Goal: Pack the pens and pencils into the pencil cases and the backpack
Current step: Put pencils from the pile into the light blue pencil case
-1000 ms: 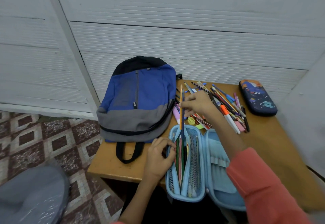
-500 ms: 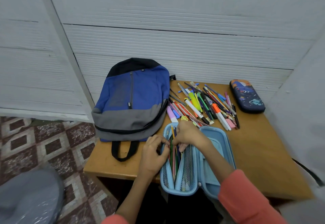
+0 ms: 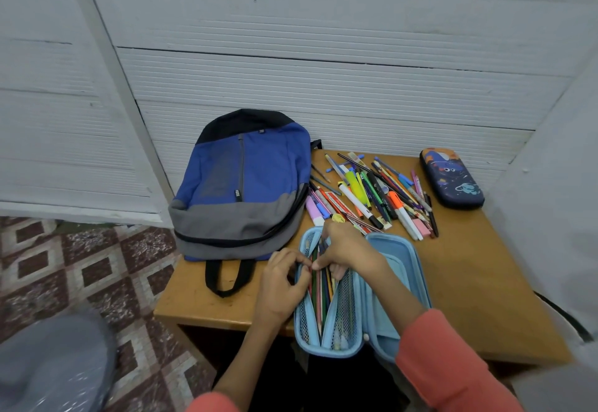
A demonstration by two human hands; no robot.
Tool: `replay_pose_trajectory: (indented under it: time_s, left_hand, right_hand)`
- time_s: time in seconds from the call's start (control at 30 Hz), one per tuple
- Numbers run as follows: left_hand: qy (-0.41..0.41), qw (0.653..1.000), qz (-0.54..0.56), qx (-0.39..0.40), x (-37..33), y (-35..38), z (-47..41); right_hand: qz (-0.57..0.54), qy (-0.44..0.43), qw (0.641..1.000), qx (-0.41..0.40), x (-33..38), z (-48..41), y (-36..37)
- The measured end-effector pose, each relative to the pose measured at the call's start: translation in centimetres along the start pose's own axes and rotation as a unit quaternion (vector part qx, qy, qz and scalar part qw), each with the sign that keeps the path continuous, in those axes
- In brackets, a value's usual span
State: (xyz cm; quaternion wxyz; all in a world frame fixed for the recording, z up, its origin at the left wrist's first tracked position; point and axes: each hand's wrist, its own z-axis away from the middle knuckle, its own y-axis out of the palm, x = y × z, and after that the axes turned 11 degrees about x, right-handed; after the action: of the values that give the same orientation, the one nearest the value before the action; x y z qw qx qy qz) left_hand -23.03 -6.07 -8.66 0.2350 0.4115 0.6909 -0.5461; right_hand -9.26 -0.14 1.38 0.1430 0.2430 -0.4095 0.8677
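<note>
Two hands work at the open light-blue pencil case (image 3: 362, 340), which overhangs the bench's (image 3: 479, 295) near edge. The closed backpack (image 3: 239, 191) lies at the left. The left hand (image 3: 281, 282) pinches the mesh pocket's lip, its grip together on the fabric. A second ago the right hand (image 3: 348, 251) held pencils upright above the pocket; now they lie inside, its grip closed on their tops (image 3: 318, 269). One batch is stowed. The loose pile (image 3: 372, 195) waits behind, the dark case (image 3: 451, 178) shut at far right, with bare wood nearby.
</note>
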Motion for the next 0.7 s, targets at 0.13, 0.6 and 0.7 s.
replay_pose_trajectory:
  time_s: [0.13, 0.6, 0.7]
  left_hand:
    - [-0.002, 1.000, -0.001, 0.001, 0.0, 0.0, 0.0]
    - [0.000, 1.000, -0.002, 0.000, 0.1, 0.0, 0.0]
    - [0.000, 1.000, -0.006, -0.001, 0.2, 0.1, -0.1]
  right_hand:
    - [0.025, -0.022, 0.998, -0.058, -0.4, -0.8, -0.1]
    - [0.156, -0.017, 0.980, -0.122, -1.2, -1.5, 0.2]
    - [0.158, -0.028, 0.979, -0.124, -1.1, -1.4, 0.8]
